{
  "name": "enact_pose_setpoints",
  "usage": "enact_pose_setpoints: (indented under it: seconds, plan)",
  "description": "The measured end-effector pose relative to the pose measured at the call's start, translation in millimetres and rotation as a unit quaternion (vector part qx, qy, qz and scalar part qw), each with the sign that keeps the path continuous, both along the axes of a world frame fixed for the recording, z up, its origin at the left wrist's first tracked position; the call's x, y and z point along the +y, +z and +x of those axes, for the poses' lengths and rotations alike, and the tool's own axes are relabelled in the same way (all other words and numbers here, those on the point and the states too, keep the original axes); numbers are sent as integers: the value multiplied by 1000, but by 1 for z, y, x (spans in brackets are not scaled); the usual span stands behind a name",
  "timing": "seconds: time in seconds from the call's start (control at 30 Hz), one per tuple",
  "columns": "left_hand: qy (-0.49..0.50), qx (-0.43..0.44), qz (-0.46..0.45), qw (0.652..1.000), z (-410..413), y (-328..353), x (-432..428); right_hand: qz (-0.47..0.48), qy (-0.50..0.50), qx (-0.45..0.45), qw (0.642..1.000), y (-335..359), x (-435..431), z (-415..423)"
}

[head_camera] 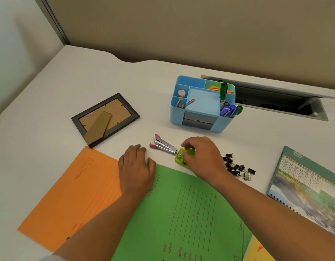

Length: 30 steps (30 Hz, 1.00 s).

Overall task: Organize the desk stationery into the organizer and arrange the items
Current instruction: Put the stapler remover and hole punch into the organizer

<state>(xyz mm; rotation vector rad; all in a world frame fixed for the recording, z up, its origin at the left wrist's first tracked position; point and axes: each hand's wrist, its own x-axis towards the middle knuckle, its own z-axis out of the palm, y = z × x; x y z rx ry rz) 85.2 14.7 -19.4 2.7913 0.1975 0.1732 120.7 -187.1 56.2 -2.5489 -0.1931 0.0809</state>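
pinching green tool (pixel 180 157) with right hand (pixel 202 155), resting left hand (pixel 136 167) flat, released; could drag neighbouring stapler (pixel 164 146) if lifted carelessly.

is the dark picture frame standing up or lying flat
Lying flat, face down: the dark rectangular picture frame shows its brown cardboard back and stand flap upward on the white desk.
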Motion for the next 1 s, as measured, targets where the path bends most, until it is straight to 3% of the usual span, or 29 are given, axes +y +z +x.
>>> enact_pose_setpoints:
  seconds: [0.6,1.0]
  plan:
    - [8,16,30,999,3,-4,-2,-152,114,11,982,-18,82,52]
    - [4,25,27,999,2,-2,-1,-18,99,-17,995,9,70,36]
